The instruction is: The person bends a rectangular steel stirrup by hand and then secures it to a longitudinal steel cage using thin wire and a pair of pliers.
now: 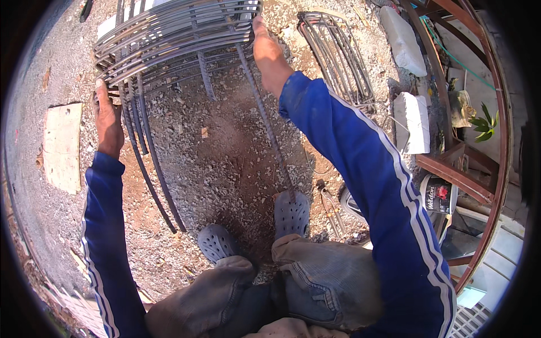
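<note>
A bundle of bent steel stirrups (174, 42) lies across several long ribbed rebars at the top of the view. My left hand (110, 121) grips the bundle's left end, its thumb on the near corner. At the right end my right hand (270, 59) holds the stirrups, thumb up against their bent side; the other fingers of both hands are mostly hidden. One rebar (265, 118) runs from under the bundle down to my right shoe (290, 214). Dark bars (149, 152) stick out toward me on the left.
A second stack of stirrups (338, 59) lies on the gravel at right, near white blocks (411, 121). Pincers (332, 211) rest beside my right shoe. A red-brown metal frame (462, 174) and a dark bucket (438, 194) stand far right. A pale flat board (63, 147) lies left.
</note>
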### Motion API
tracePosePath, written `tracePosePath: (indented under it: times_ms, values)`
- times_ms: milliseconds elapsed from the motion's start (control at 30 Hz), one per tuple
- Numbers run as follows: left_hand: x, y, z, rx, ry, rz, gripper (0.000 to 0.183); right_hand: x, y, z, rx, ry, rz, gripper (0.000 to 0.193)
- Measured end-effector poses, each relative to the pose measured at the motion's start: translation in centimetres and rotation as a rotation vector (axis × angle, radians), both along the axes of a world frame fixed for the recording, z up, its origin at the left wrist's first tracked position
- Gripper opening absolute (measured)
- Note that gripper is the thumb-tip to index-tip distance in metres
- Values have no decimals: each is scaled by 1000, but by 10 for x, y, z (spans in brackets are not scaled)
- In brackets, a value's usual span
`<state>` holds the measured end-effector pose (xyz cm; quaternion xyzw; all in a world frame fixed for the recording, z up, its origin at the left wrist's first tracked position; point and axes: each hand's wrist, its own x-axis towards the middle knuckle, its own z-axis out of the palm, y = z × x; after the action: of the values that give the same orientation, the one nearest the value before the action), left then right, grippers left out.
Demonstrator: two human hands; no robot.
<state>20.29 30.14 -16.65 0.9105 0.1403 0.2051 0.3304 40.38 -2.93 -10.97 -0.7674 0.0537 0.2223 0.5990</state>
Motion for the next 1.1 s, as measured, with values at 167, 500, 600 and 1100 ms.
tracePosePath:
  times_ms: [167, 500, 600, 1100]
  values:
    - [58, -9, 37, -938, -128, 236, 68, 42, -3, 12, 39, 131, 43, 84]
    - [-60, -47, -14, -977, 144, 570, 86, 83, -255, -101, -1234, -149, 406, 105]
    - [-73, -54, -19, -1006, 194, 563, 86, 82, -242, -86, -1135, -179, 357, 66]
    - [-119, -73, 77, -915, -80, 351, 71, 6, -301, 54, -357, -384, -213, 40]
